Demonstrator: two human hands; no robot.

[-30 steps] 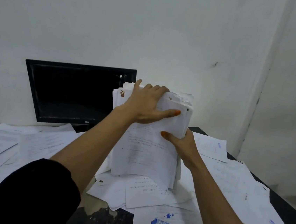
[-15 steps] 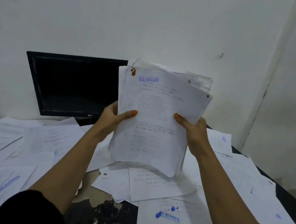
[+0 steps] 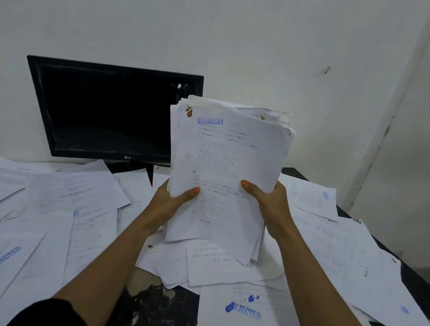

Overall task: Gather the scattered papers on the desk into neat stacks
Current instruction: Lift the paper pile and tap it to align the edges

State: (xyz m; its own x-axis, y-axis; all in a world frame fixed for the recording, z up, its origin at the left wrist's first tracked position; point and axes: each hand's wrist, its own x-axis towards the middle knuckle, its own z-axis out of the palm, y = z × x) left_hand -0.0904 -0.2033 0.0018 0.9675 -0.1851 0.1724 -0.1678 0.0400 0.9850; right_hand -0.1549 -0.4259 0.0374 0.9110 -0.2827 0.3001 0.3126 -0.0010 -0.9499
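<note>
We face a bare white room with a dark worktop [image 3: 419, 288].

Before us a plain white wall [image 3: 222, 31] bears a small dark mark [image 3: 327, 69] toward its right. A black monitor [image 3: 107, 111], its screen dark, stands at the worktop's far edge near the left corner. We see worn, patchy black surface [image 3: 161, 313] at the near edge; light is dim and even.

Left hand [image 3: 170, 198] left the stack's [image 3: 223, 174] top (now grips its side).
</note>
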